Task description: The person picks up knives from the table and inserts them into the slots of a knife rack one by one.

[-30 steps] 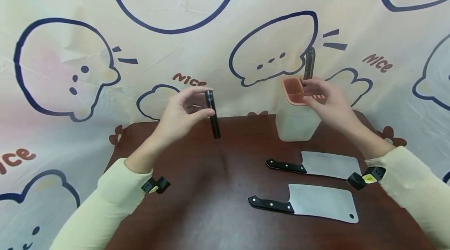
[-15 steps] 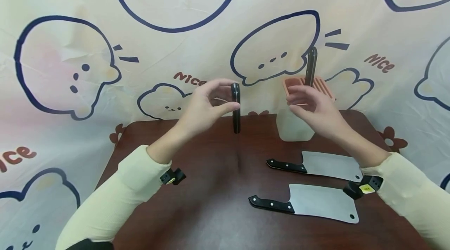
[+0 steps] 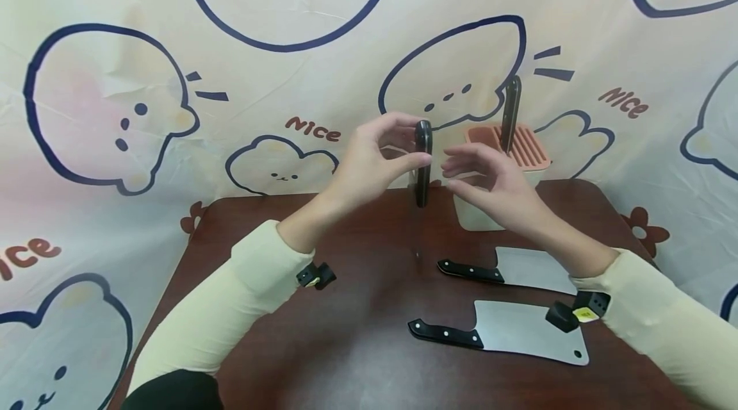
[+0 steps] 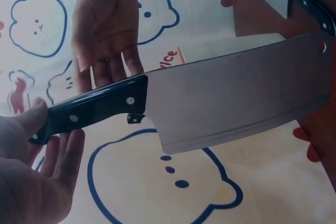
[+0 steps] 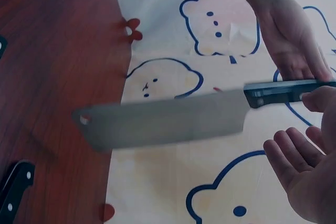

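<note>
My left hand [image 3: 375,157] pinches the black riveted handle of a cleaver [image 4: 239,95] near its butt end. The cleaver hangs in the air above the table with its broad blade downward, seen nearly edge-on in the head view. Just to the right, my right hand [image 3: 501,186] has its fingers relaxed and spread, holding nothing. Its fingertips are close beside the handle. Behind it stands a pale knife holder [image 3: 474,213] with a slotted orange top; a black-handled knife [image 3: 511,109] stands upright in it. The right hand hides part of the holder.
Two more cleavers lie flat on the dark brown table [image 3: 346,339], handles leftward: one farther back [image 3: 533,268] and one nearer [image 3: 524,328]. The right wrist and its camera overlap the back blade. A printed cloth [image 3: 277,90] hangs behind the table.
My left hand has carried the cleaver rightward and slightly up, toward the holder. My right hand has moved away from the knife in the holder, leftward to beside the held cleaver's handle.
</note>
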The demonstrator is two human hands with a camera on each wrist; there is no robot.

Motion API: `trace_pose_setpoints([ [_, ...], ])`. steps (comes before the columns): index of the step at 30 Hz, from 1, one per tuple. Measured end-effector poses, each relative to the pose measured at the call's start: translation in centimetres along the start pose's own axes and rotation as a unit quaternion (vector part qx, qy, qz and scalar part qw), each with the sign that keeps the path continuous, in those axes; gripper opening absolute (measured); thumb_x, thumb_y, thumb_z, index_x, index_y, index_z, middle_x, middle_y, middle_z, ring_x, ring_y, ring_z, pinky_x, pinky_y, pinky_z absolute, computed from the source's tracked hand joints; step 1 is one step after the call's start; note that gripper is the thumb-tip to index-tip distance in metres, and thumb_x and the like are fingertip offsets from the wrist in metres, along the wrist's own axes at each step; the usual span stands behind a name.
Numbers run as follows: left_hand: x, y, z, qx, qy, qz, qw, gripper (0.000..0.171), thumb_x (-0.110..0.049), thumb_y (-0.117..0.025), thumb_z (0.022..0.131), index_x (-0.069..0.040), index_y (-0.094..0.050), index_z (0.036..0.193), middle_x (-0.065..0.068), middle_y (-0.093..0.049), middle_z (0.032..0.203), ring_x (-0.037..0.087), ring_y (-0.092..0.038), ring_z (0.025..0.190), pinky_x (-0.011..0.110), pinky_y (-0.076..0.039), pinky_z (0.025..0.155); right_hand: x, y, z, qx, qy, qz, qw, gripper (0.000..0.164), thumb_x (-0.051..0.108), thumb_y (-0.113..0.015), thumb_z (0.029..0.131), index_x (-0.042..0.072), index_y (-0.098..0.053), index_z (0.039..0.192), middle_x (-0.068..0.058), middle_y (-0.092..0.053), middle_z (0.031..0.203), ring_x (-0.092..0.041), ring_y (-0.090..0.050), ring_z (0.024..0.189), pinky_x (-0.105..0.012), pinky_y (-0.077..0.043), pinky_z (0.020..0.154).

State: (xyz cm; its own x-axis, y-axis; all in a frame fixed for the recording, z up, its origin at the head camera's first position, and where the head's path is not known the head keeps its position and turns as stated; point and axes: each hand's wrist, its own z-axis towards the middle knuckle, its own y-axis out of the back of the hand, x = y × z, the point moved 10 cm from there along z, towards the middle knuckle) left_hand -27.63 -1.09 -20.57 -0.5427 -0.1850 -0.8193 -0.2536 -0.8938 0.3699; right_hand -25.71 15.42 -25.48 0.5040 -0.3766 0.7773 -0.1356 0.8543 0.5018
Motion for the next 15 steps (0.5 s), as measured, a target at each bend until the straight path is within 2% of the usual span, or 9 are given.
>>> trace_pose_setpoints([
  [6, -0.2, -0.9, 0.7, -0.005, -0.001, -0.011, 0.9999, 0.045, -0.010, -0.080, 0.089, -0.007, -0.065, 0.131, 0.006, -0.069, 0.111, 0.016, -0.068, 0.097, 0.032, -0.056, 0.090, 0.5, -0.4, 0.2, -0.005, 0.005, 0.017, 1.000, 0.048, 0.007, -0.074, 0.093, 0.004, -0.057, 0.138, -0.008, -0.067, 0.125, -0.016, -0.067, 0.111, -0.021, -0.053, 0.094],
  [15, -0.2, -1.5, 1.3, -0.009, 0.000, -0.017, 0.9998, 0.047, -0.010, -0.080, 0.089, -0.008, -0.064, 0.133, 0.007, -0.069, 0.113, 0.017, -0.068, 0.099, 0.031, -0.056, 0.090, 0.1, -0.7, 0.3, -0.014, 0.000, 0.028, 1.000, 0.047, 0.005, -0.076, 0.091, 0.003, -0.059, 0.135, -0.009, -0.066, 0.120, -0.016, -0.066, 0.107, -0.022, -0.055, 0.091],
])
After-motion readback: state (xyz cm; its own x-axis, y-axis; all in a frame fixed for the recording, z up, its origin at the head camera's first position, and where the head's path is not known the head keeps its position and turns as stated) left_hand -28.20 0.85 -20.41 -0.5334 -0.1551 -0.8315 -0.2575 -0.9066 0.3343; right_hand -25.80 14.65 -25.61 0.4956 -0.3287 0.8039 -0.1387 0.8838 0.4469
